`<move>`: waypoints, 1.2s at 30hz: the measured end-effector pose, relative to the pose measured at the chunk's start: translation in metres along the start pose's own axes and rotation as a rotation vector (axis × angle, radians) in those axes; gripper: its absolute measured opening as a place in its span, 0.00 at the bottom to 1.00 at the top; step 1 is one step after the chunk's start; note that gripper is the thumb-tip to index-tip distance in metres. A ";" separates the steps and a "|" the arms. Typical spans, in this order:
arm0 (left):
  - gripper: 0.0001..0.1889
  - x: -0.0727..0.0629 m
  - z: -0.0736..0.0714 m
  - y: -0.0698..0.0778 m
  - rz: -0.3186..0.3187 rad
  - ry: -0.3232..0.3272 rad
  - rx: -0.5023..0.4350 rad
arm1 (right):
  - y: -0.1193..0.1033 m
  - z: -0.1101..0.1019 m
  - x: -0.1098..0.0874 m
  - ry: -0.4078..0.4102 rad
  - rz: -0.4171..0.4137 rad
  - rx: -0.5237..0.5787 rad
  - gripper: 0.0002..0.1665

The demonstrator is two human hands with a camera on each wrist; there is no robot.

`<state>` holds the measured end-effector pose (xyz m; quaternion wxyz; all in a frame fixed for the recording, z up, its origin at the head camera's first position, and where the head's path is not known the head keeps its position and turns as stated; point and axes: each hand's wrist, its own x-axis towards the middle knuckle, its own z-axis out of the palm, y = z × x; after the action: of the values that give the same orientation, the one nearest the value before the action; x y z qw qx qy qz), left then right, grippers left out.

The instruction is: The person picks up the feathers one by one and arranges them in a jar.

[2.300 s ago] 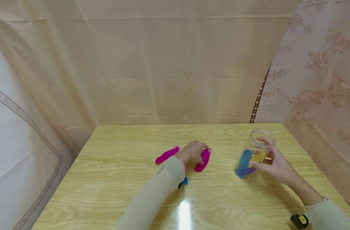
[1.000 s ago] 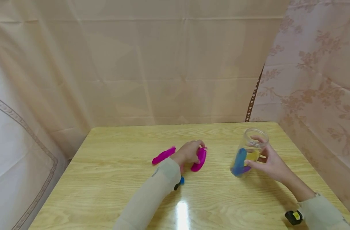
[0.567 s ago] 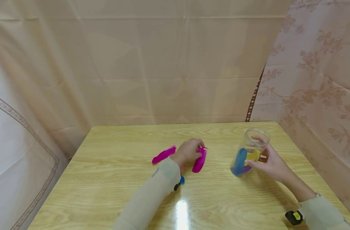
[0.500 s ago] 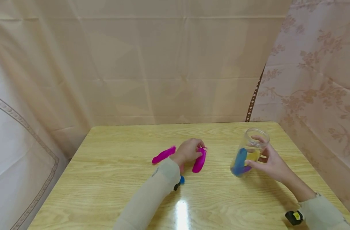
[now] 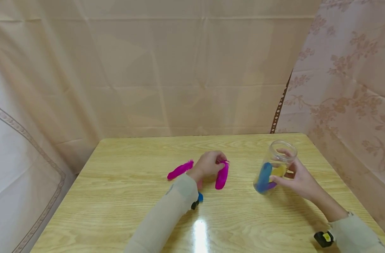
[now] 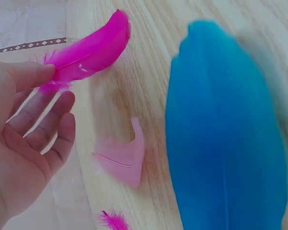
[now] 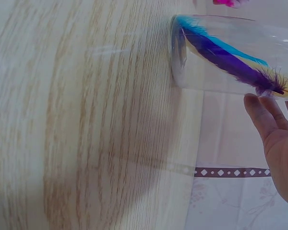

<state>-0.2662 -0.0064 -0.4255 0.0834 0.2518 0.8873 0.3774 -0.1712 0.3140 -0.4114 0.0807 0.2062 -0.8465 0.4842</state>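
Note:
Between thumb and fingers, my left hand (image 5: 209, 164) pinches a magenta feather (image 5: 222, 178) by its fluffy end. The left wrist view shows this feather (image 6: 93, 53) raised off the table, its broad tip pointing away from the hand (image 6: 26, 134). My right hand (image 5: 298, 181) grips a clear jar (image 5: 276, 159) from its right side. Slightly tilted, the lidless jar holds a blue feather (image 5: 264, 175), a yellow feather (image 5: 277, 171) and a purple feather (image 5: 271, 185). In the right wrist view the purple feather (image 7: 225, 60) lies along the jar wall.
Another magenta feather (image 5: 180, 170) lies left of my left hand. A pale pink feather (image 6: 125, 160) and a large-looking blue feather (image 6: 225, 129) are near the left wrist, mostly hidden by the arm in the head view. Cloth (image 5: 192, 70) hangs behind the wooden table (image 5: 116, 196).
My left hand has taken hold of the magenta feather at its fluffy end and lifted it slightly. The right hand keeps the jar in nearly the same place.

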 end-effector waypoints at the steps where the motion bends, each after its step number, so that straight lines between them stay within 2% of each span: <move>1: 0.06 0.000 0.000 0.000 0.005 0.005 -0.020 | 0.000 0.000 0.000 0.000 -0.001 0.001 0.53; 6: 0.07 0.001 0.001 0.002 0.021 0.020 -0.067 | 0.000 0.000 0.000 -0.003 -0.005 0.014 0.53; 15: 0.15 0.001 0.000 0.007 0.044 0.021 -0.035 | 0.000 0.000 0.000 -0.001 0.001 0.010 0.53; 23: 0.12 0.001 -0.001 0.008 0.031 0.012 -0.047 | 0.001 0.000 0.000 -0.005 -0.004 0.015 0.53; 29: 0.11 0.003 -0.002 0.009 0.065 0.048 0.000 | 0.002 0.000 0.000 0.003 -0.007 0.005 0.53; 36: 0.09 0.004 -0.004 0.011 0.078 0.080 -0.030 | 0.003 0.000 0.000 -0.006 -0.002 0.015 0.54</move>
<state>-0.2665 -0.0001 -0.4150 0.0369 0.2696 0.8736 0.4035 -0.1728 0.3156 -0.4137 0.0772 0.2088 -0.8429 0.4899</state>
